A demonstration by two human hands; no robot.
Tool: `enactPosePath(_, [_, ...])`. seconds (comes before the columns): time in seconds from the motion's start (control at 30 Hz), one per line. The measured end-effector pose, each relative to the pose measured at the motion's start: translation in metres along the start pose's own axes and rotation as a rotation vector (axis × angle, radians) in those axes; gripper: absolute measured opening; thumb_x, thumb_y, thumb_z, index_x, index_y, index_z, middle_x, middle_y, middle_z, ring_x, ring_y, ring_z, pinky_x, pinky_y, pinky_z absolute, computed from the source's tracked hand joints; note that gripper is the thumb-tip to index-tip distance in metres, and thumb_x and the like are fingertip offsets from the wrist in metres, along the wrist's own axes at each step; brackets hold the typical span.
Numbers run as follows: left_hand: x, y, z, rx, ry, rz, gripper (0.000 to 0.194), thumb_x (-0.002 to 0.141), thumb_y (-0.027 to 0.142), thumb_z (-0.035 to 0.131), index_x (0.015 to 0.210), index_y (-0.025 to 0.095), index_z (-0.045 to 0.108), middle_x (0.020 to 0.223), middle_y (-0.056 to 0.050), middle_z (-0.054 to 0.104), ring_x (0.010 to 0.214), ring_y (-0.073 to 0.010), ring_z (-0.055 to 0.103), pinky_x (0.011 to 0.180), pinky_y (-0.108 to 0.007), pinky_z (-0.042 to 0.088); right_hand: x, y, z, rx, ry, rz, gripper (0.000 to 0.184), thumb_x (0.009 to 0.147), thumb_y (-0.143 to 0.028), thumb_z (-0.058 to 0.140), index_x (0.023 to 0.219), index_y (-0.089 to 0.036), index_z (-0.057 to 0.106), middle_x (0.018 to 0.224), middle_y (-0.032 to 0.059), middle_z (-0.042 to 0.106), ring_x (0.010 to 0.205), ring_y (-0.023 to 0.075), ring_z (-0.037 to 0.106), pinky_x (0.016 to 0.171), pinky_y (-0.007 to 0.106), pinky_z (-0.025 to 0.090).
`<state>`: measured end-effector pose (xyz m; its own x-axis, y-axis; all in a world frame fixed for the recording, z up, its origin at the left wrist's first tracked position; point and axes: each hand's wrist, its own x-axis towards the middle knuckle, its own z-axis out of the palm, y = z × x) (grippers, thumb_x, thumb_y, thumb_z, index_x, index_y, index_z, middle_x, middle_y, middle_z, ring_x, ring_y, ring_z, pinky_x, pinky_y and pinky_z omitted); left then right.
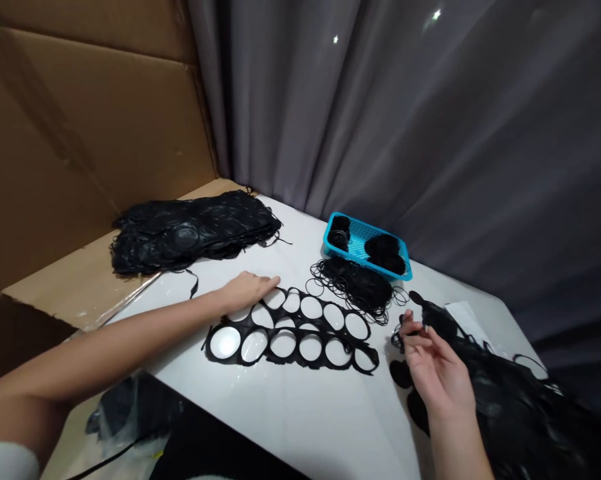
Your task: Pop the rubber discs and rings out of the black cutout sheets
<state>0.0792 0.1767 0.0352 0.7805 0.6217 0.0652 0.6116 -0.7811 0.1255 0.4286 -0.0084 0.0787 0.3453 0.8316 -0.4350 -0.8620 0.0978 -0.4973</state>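
A black rubber sheet (283,361) with rows of large round holes lies on the white table (300,420). My left hand (249,291) rests on its far left edge, fingers stretched out and lying flat. To the right of the sheet, my right hand (438,370) is raised palm up, its fingers loosely curled and the thumb apart. Thin black loops (396,340) show just behind its fingertips; whether they touch the fingers I cannot tell. Beyond the sheet is a tangled pile of thin black rings (358,285).
A blue basket (356,248) holding black bundles stands at the back. Stacked black sheets (193,230) lie at the left, beside a tall cardboard wall (90,113). More black sheets (520,400) and loose discs (418,410) cover the right side. A grey curtain (405,133) hangs behind.
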Motion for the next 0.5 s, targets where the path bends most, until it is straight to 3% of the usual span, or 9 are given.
enactPosePath(0.13, [0.018,-0.032,-0.021,0.055,0.003,-0.035,0.012,0.098,0.010,0.043,0.098,0.020,0.050,0.085,-0.003,0.062,0.062,-0.0163,0.054,0.060,-0.026,0.037,0.001,-0.004,-0.010,-0.137,-0.043,-0.027,0.022,0.072,-0.006,0.075,0.088,-0.017,0.064,0.095,0.0060,0.067,0.065,0.0068,0.058,0.050,0.013,0.056])
enactPosePath(0.23, [0.023,-0.031,-0.036,0.085,0.056,-0.043,0.013,0.100,0.015,0.039,0.099,0.018,0.051,0.091,-0.008,0.060,0.076,-0.0219,0.056,0.066,-0.030,0.041,0.005,0.005,-0.021,-0.353,-0.043,-0.036,0.023,0.068,-0.008,0.083,0.077,-0.015,0.063,0.089,0.0062,0.068,0.064,0.0084,0.060,0.050,0.015,0.057])
enactPosePath(0.33, [0.008,0.009,-0.038,0.084,0.095,0.031,0.021,0.098,0.009,0.035,0.107,0.014,0.053,0.102,-0.014,0.058,0.091,-0.0262,0.055,0.080,-0.037,0.044,0.004,0.015,-0.033,-0.374,0.049,0.008,0.027,0.064,-0.006,0.086,0.080,-0.012,0.066,0.088,0.0068,0.070,0.070,0.0111,0.066,0.056,0.015,0.061])
enactPosePath(0.5, [-0.027,0.117,-0.015,-0.114,0.065,0.337,0.019,0.099,0.017,0.047,0.116,0.017,0.056,0.108,-0.009,0.059,0.099,-0.0239,0.055,0.089,-0.035,0.044,-0.007,0.030,-0.047,-0.180,0.203,0.063,0.029,0.063,0.000,0.084,0.080,-0.014,0.066,0.097,0.0077,0.071,0.090,0.0158,0.072,0.078,0.020,0.065])
